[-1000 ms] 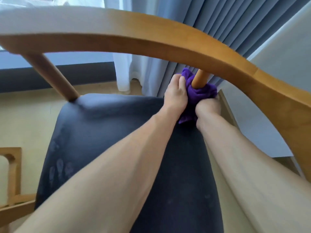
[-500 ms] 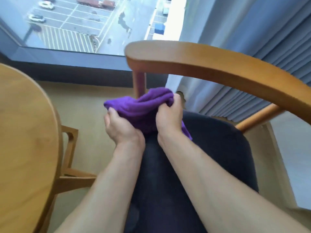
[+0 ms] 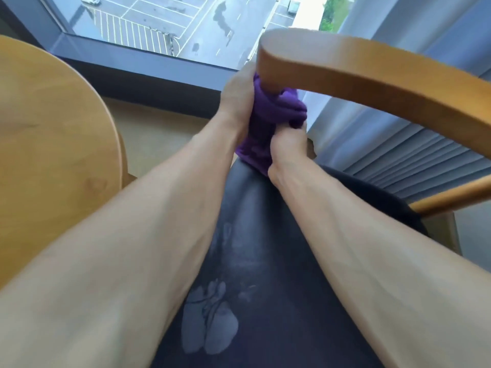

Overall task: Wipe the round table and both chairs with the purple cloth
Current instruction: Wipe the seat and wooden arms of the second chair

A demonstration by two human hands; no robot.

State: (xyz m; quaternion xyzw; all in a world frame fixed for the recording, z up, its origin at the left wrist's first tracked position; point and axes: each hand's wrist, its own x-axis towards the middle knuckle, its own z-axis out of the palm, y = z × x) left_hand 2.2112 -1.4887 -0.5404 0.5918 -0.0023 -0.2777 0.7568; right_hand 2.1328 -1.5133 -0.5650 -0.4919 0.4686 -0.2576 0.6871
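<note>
Both hands hold the purple cloth under the end of the chair's armrest.

The round table (image 3: 50, 144) is cut off at the left edge, with floor open between it and the chair seat (image 3: 265, 248). The left hand (image 3: 236, 102) grasps the purple cloth (image 3: 268, 123) where it bunches around the post beneath the armrest (image 3: 372, 75), which hides that post; the right hand (image 3: 285, 147) clenches the cloth's lower part. Fingertips are hidden.

Your two forearms are bare all the way to the near edge of the view, with no sleeve on them. On your left hand (image 3: 237, 102) and your right hand (image 3: 285, 144) you wear no glove, and no watch or bracelet at either wrist.
</note>
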